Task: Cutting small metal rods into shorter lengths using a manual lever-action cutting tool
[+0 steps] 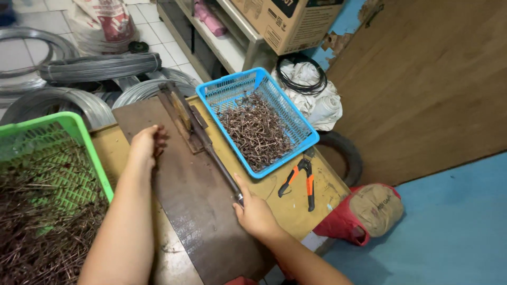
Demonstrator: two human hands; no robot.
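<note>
My right hand (257,212) is closed around the near end of the long lever handle (219,166) of the bending jig (182,117). The handle runs diagonally from the jig's head down toward me, lying over the dark steel plate (195,206) that covers the workbench (296,203).

My left hand (147,143) rests on the plate just beside the jig's head, fingers curled toward it. I cannot tell whether it pinches a piece of wire; anything between the fingertips is too small to make out.

The two hands are well apart, one at each end of the tool.

A green plastic basket (79,132) at my left holds straight rusty wire lengths. A blue plastic basket (274,89) sits beyond the handle, to its right, and holds a heap of bent wire pieces (256,132). Orange-handled pliers (302,179) lie on the bench just beside the blue basket's near corner.

Coils of grey wire (100,66) lie on the floor behind the bench. A red and tan sack (369,211) sits on the floor at the bench's right corner
</note>
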